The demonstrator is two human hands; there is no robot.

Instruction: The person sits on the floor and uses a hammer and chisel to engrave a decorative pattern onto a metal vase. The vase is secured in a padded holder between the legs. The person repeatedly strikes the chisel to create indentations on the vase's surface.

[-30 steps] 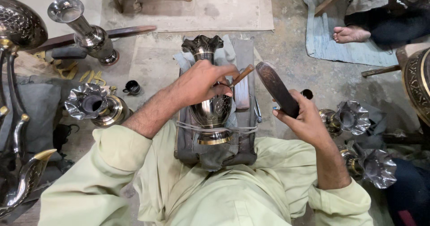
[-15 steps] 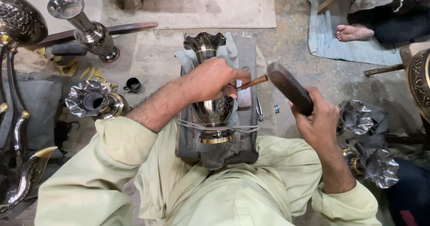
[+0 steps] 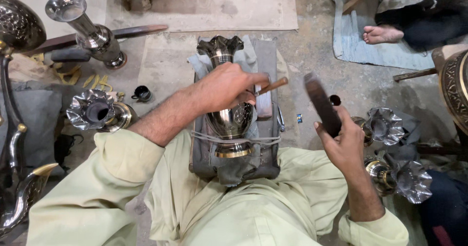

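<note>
Near the person's lap, the metal vase (image 3: 229,122) lies tied with cord on a grey padded block (image 3: 269,104). The left hand (image 3: 226,86) closes around a wooden-handled chisel (image 3: 272,86) set on the vase's already patterned body. The right hand (image 3: 345,141) grips a dark mallet (image 3: 321,104), raised. A small blue scrap (image 3: 299,118) lies on the floor to the right; farther away, finished vases (image 3: 90,31) stand.

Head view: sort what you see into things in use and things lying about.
In use:
left hand holding the chisel
right hand holding the dark mallet
metal vase tied on the grey pad

Lying about:
fluted vases
tall vase
small black cup
</note>
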